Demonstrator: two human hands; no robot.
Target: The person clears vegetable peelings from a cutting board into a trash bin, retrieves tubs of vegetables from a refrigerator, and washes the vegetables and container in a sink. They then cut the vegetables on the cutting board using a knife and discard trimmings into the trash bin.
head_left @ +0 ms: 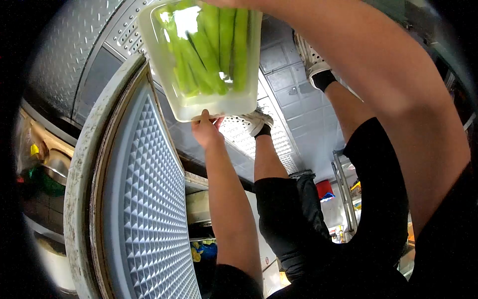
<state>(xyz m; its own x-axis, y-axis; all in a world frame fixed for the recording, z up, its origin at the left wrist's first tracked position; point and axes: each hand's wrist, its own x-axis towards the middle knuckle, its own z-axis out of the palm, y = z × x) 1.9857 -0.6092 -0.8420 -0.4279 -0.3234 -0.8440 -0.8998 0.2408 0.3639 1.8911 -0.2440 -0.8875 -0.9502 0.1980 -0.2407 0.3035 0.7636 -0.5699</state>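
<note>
A translucent plastic container [219, 107] is held up in the upper middle of the head view, seen from above. Inside lie several long, pale green vegetable stalks [209, 45], with shiny clear film or a lid reflecting light over them. My left hand [206, 130] grips the container's near edge, thumb on top of the rim and fingers underneath. At the far edge, my right hand [226, 2] rests against the container. The frame's top edge cuts off most of it, so its fingers are hidden.
An open, thick door [154, 199] with an embossed inner panel and worn seal stands at my left. Below are my feet in light clogs [258, 122] on grey tiles [291, 104] and a perforated metal strip [281, 142]. A metal rack [343, 192] stands at the lower right.
</note>
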